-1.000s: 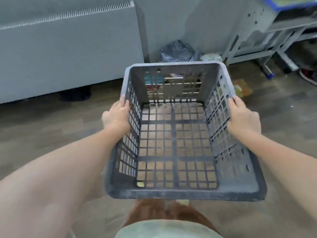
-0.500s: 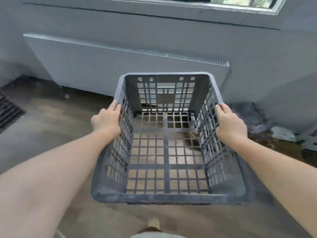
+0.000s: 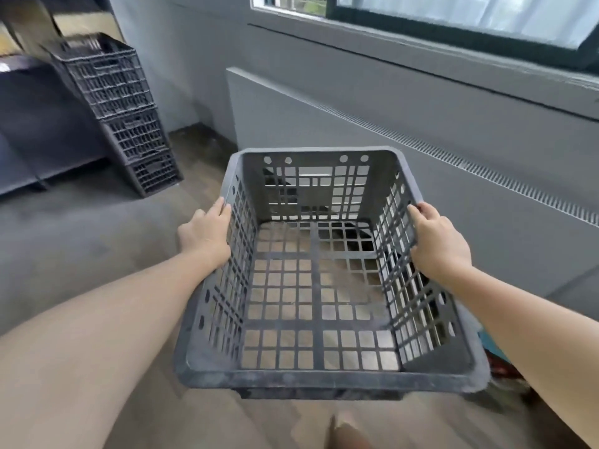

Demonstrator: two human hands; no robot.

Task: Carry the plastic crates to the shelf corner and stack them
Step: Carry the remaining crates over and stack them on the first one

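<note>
A person holds a grey plastic crate [image 3: 319, 273] up in the air with both arms stretched out. The left hand [image 3: 205, 236] grips the crate's left wall, with the fingers curled over its rim. The right hand [image 3: 437, 239] grips the right wall the same way. The crate is empty, and its walls and bottom are full of square holes. Through the bottom you can see a brown wood floor [image 3: 136, 400]. Just past the crate's far side, a long grey heater cover [image 3: 372, 134] runs along the wall, with a thin strip of slots on top. Above that is a window [image 3: 453, 17] with a dark frame. Far off to the crate's left, in the corner, a stack of dark crates [image 3: 120, 108] stands on the floor. It leans a little and sits right beside a dark shelf [image 3: 35, 124].
</note>
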